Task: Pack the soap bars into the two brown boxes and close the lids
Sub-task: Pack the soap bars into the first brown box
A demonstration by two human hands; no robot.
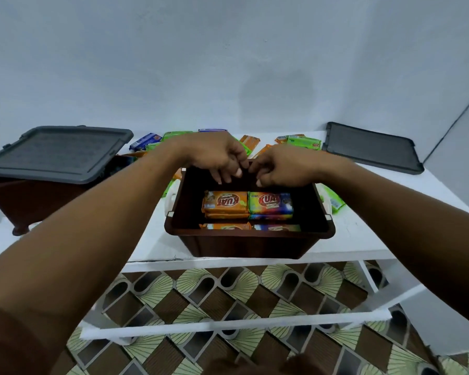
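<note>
Both hands meet at the far rim of the open brown box (249, 239) in the middle of the frame: the left hand (214, 155) and the right hand (284, 166) have their fingers curled down over that edge, almost touching each other. I cannot tell if they hold a soap bar, because nothing shows between the fingers. Inside the box lie an orange bar (225, 203) and a rainbow-coloured bar (270, 203) side by side on top of others, with more bars toward the near wall, and much free height remains above them. More soap bars (303, 142) wait on the white tabletop (363, 223) behind the hands, in the upper middle of the frame. At the left, the second brown box (25, 201) has its grey lid (54, 150) laid on it at a slant, not seated. The other grey lid (371, 147) lies flat at the upper right. To do this step well, I think it is best to lay each bar flat in the same rows, pressed against its neighbour, so the layers stay even and the lid can later sit down fully.
</note>
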